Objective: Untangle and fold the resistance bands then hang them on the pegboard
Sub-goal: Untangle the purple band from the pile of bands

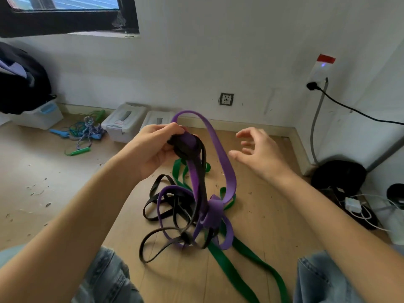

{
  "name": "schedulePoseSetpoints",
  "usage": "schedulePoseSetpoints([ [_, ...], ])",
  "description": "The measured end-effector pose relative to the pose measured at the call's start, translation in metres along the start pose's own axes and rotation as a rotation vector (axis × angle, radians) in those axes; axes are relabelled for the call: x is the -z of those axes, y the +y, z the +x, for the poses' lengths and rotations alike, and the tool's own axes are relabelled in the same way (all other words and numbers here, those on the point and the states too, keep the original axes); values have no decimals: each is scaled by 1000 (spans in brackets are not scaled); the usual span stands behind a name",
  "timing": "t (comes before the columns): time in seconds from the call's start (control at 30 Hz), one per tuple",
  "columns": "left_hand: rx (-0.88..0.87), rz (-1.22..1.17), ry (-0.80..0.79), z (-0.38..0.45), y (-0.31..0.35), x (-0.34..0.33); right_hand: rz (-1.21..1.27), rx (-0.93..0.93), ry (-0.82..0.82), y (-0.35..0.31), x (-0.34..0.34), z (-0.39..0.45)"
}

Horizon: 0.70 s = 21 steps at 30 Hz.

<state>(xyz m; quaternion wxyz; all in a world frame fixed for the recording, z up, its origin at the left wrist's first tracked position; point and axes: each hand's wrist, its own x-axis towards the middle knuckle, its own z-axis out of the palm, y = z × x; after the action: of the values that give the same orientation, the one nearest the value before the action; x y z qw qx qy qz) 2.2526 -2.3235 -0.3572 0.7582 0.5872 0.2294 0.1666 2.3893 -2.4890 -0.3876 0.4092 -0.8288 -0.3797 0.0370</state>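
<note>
A tangle of three resistance bands lies on the wooden floor in front of me. My left hand [153, 147] grips a knot of the purple band [220, 149] and the black band [153, 202], lifted above the floor. A purple loop arches up from the knot and drops down to a second purple knot low in the pile. The green band [231, 270] lies flat under the others and trails toward my right knee. My right hand [255, 152] hovers to the right of the purple loop with its fingers spread, holding nothing. No pegboard is in view.
Two lidded plastic boxes [124, 123] stand along the back wall. Skipping ropes [85, 132] lie in a heap to their left. A black cable [354, 110] runs from a wall socket at the right. Chargers and a dark bag [338, 173] sit in the right corner.
</note>
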Motion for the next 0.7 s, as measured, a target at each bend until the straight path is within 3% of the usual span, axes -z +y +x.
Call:
schedulePoseSetpoints([
  [0.03, 2, -17, 35, 0, 0, -1, -31, 94, 7, -3, -2, -3],
  [0.07, 0, -37, 58, 0, 0, -1, -34, 122, -92, -4, -4, -6],
  [0.17, -10, -122, 80, 0, 2, -5, -136, -5, -649, 1, -27, -25],
  [0.2, -11, -155, 65, -1, 3, -6, -186, 1, -730, 6, -38, -32],
  [0.3, -3, -209, -31, -5, 8, -9, -149, 42, -632, 21, -66, -42],
  [0.43, 36, -196, -116, -7, 8, -9, -50, -163, -378, 32, -78, -34],
  [0.57, 82, -86, -94, 0, 1, -6, -197, -140, -368, 40, -81, -29],
  [0.63, 94, 263, 8, 8, -5, 2, -316, -103, -429, 38, -70, -22],
  [0.7, 162, 866, 27, 13, -17, 14, -341, -103, -449, 33, -54, -13],
])
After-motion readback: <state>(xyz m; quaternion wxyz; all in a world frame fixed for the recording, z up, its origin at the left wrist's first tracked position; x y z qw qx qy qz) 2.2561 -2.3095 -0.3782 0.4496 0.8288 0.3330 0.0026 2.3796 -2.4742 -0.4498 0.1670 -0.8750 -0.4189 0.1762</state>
